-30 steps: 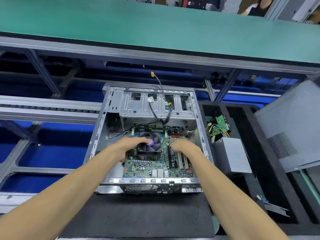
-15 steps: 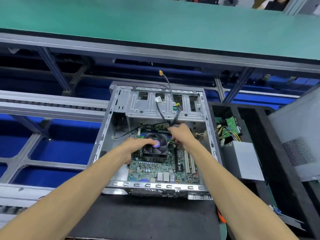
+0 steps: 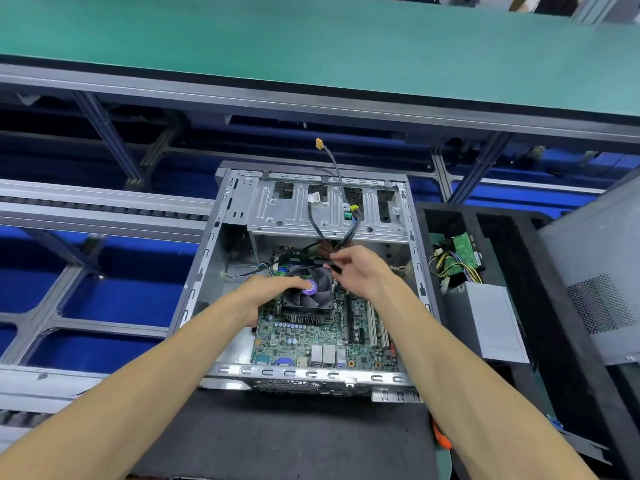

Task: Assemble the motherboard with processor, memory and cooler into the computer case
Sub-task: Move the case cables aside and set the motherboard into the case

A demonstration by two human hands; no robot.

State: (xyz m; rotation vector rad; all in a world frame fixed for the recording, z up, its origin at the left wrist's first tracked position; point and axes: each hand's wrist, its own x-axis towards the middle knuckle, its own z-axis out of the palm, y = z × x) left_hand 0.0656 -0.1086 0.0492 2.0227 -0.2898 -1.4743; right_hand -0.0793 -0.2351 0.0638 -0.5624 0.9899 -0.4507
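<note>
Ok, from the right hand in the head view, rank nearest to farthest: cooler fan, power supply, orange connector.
From the right hand:
1. Cooler fan, just to its left on the board.
2. Orange connector, up beyond the case.
3. Power supply, to its right outside the case; close to 2.

I am looking at an electronics assembly line, a factory floor; a long green conveyor belt (image 3: 311, 39) runs across the far side on a grey metal frame (image 3: 110, 129); roller rails (image 3: 86, 206) sit over blue flooring; an open computer case (image 3: 311, 209) lies on a black mat (image 3: 294, 441), beside a foam tray (image 3: 561, 375) of parts.
</note>
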